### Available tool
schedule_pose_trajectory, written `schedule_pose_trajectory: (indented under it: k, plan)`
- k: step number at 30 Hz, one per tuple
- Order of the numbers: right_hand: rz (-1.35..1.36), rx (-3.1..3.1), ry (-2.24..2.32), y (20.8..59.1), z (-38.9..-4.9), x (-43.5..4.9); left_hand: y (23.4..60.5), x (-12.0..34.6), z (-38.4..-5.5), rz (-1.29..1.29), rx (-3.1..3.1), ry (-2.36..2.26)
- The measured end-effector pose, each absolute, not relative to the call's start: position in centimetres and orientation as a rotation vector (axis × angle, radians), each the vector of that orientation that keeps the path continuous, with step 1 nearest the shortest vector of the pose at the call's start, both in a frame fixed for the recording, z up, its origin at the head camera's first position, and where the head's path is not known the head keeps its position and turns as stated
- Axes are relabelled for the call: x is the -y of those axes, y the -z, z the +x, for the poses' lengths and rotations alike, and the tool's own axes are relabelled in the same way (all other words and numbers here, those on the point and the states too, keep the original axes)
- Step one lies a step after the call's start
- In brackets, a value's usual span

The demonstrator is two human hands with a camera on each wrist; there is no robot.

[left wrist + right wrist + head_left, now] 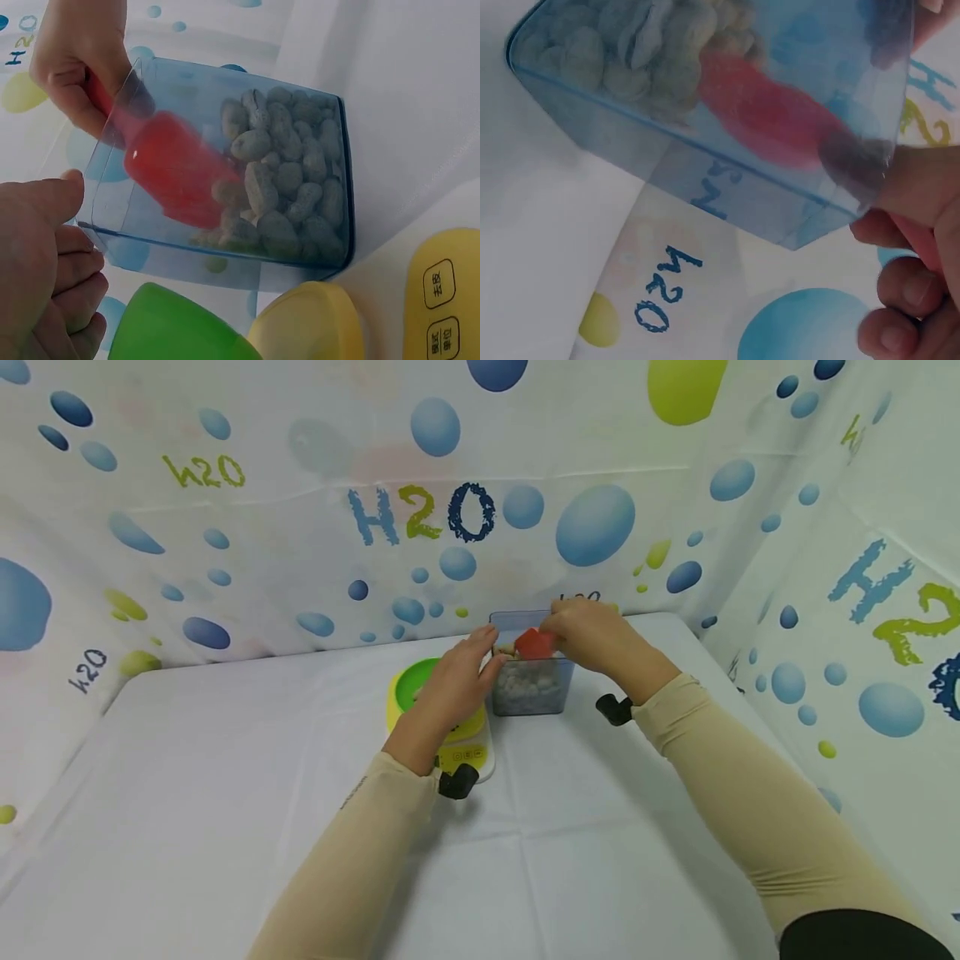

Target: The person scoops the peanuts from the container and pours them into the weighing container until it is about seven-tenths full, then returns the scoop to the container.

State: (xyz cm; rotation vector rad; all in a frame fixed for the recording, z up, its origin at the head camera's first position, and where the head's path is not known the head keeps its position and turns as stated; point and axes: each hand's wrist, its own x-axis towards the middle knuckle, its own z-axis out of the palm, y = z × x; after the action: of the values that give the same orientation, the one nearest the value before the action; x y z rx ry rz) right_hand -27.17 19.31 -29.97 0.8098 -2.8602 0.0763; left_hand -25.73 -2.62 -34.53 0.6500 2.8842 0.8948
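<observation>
A clear bluish plastic bin [529,693] stands on the table, holding peanuts in their shells [289,165]. My right hand [588,633] grips the handle of a red scoop [180,169] from above. The scoop's blade reaches down inside the bin, its tip against the peanuts. At the bin's left side is my left hand [459,681], thumb and fingers loosely bent close to the rim. Whether it presses on the wall is hard to tell. Below that hand, a green bowl [411,681] sits on a yellow and white kitchen scale [468,753], partly hidden.
A white cloth [247,793] covers the table. Behind and to the right hangs a white curtain [262,568] printed with blue and green drops, close to the bin's back. The scale stands directly left of the bin.
</observation>
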Motion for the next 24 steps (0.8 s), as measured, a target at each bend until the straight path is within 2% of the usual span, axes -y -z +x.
schedule_pose_trajectory:
  k: [14,24]
  plan:
    - [0.85,2.9,-0.199,30.1,-27.7,-19.2,34.5,3.1,-26.2,0.612,-2.888,-0.895]
    - [0.817,3.006,-0.453,30.4,-28.3,-18.5,34.3,2.8,-26.1,0.571,-2.868,-0.846]
